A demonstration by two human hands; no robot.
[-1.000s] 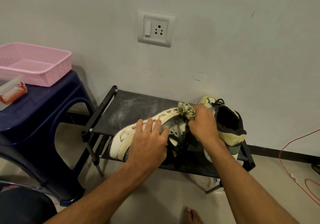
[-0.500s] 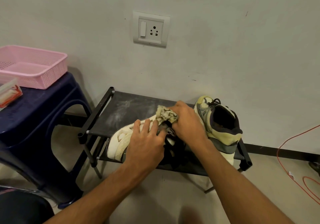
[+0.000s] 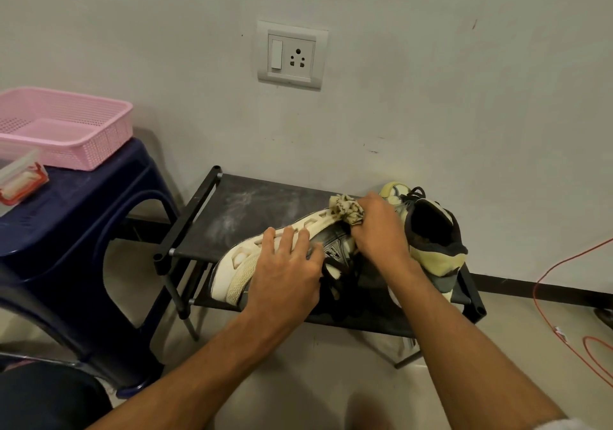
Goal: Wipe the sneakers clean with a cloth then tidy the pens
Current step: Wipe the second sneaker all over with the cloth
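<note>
sneaker (image 3: 232,263) lies on its side along the front edge of the rack (image 3: 252,204), pale sole turned up toward the wall, toe out near the front-left corner. my left hand (image 3: 285,270) lies flat across it, fingers spread and pressing down, gripping nothing. my right hand (image 3: 381,230) is clenched round the bunched cloth (image 3: 346,209), which sits against the sole's rim toward the heel end. the second sneaker (image 3: 434,230) stands upright at the right end of the rack, just beside my right knuckles.

i judge the main risk is a slide. the toe looks to sit right at the front edge and i only press on the shoe, so a hard stroke toward me could push it off the front. a stroke to the right could knock the upright one off the right end. the rack's top carries pale dust toward its left end, and dragging the cloth through that would smear grime back on. the dark laces (image 3: 331,283) lie loose below my wrists and could snag. the pens are nowhere i can see, so that step is not yet begun.
</note>
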